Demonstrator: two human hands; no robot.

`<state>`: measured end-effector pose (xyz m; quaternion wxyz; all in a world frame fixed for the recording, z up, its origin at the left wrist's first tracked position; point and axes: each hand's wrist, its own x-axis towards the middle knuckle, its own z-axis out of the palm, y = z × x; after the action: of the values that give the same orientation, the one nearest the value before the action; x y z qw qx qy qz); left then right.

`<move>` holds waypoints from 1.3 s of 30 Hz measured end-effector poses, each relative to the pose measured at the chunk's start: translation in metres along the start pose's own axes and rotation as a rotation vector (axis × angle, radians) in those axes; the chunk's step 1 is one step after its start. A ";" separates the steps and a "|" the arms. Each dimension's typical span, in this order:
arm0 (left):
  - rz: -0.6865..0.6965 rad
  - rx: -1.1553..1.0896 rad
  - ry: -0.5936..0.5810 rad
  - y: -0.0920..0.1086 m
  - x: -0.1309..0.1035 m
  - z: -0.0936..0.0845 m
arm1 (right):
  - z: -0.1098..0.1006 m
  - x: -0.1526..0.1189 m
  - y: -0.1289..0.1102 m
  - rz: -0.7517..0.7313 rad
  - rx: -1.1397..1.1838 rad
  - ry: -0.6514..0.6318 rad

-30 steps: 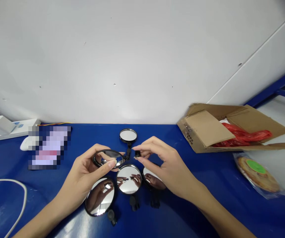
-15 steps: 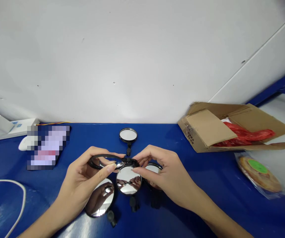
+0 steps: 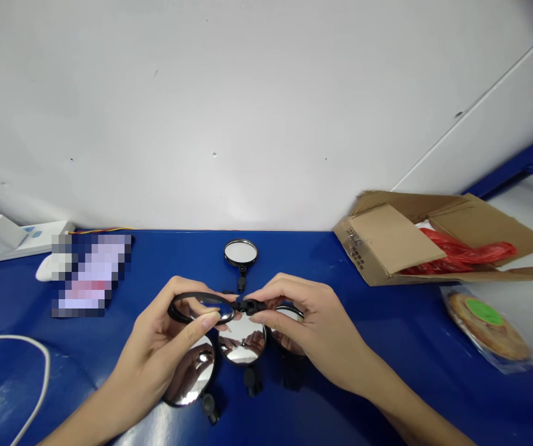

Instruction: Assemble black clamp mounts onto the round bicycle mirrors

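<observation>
A round mirror with a black rim (image 3: 201,308) is pinched at its edge by my left hand (image 3: 164,341). My right hand (image 3: 307,328) grips the black jointed mount (image 3: 249,306) at that mirror's right side. Below my hands, three more round mirrors lie on the blue table: a left one (image 3: 192,375), a middle one (image 3: 242,342) and a right one (image 3: 289,337) partly covered by my right hand. Farther back lies a small round mirror (image 3: 241,253) with its black mount toward me.
On the left are a blurred phone (image 3: 92,275), a white mouse-like object (image 3: 52,267), a power strip (image 3: 38,240) and a white cable (image 3: 46,365). An open cardboard box (image 3: 396,241) holds red plastic; a wrapped round item (image 3: 489,325) lies beside it.
The held mirror and its mount have turned slightly, so the mount now points right and shows more clearly between my hands. Both hands have shifted slightly.
</observation>
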<state>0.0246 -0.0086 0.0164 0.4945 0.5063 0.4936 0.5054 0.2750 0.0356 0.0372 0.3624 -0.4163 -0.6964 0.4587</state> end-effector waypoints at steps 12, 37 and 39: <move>-0.064 -0.020 -0.299 -0.017 0.000 -0.005 | 0.002 -0.007 -0.005 -0.082 -0.169 -0.060; -0.116 -0.112 0.007 -0.003 0.006 -0.007 | 0.004 0.000 0.000 0.236 0.403 0.091; -0.079 -0.141 0.016 -0.008 0.009 -0.014 | -0.002 0.003 0.001 0.210 0.344 0.123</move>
<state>0.0110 0.0011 0.0091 0.5445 0.4464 0.4804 0.5229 0.2757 0.0395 0.0371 0.4200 -0.4458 -0.5373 0.5797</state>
